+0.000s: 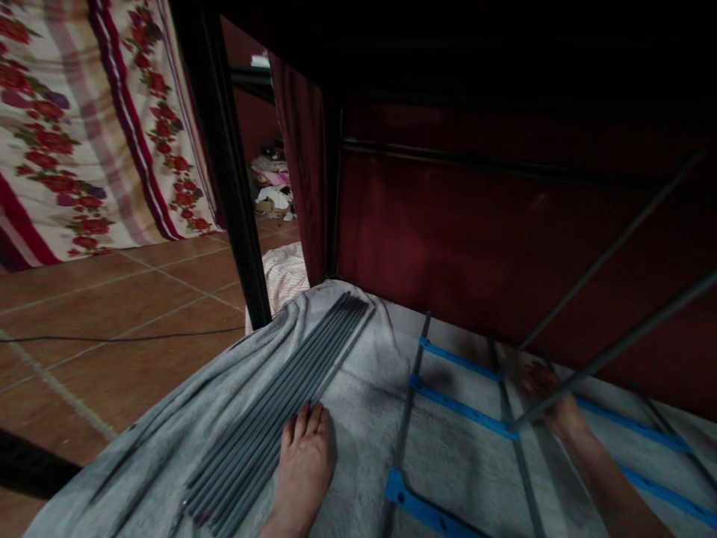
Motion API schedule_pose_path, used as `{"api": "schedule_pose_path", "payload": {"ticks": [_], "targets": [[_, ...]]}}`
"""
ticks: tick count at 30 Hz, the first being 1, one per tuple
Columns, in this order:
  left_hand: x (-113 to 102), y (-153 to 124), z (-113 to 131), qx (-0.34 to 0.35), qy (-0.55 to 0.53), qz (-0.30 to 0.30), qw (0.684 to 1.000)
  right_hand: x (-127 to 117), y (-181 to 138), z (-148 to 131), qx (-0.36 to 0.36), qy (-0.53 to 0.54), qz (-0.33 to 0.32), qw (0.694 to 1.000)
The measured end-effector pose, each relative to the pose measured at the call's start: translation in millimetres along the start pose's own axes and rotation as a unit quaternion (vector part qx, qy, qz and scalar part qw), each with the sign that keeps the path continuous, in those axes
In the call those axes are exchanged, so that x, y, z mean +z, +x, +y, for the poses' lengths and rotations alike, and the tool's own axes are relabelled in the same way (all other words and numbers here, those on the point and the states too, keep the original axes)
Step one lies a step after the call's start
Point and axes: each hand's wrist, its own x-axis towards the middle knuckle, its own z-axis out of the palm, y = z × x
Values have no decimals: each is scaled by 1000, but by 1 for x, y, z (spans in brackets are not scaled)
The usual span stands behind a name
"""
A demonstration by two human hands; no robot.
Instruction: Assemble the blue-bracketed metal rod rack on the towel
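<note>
Head view shows the left hand (305, 452), fingers released, beside grey rods (291, 381) and the right hand (542, 381) by the blue-barred frame (464, 409), grip too blurred to tell

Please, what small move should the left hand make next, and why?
Perhaps it should take one grey rod from the bundle: the left hand rests open at the bundle's edge, while the right hand is among the blue crosspieces, near two slanted rods.
</note>
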Motion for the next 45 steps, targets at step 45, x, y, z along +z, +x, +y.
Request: {"api": "schedule_pose_path", "payload": {"ticks": [45], "targets": [[-51, -43, 93, -156, -602, -159, 767, -38, -296, -13, 36, -369, -110, 922]]}}
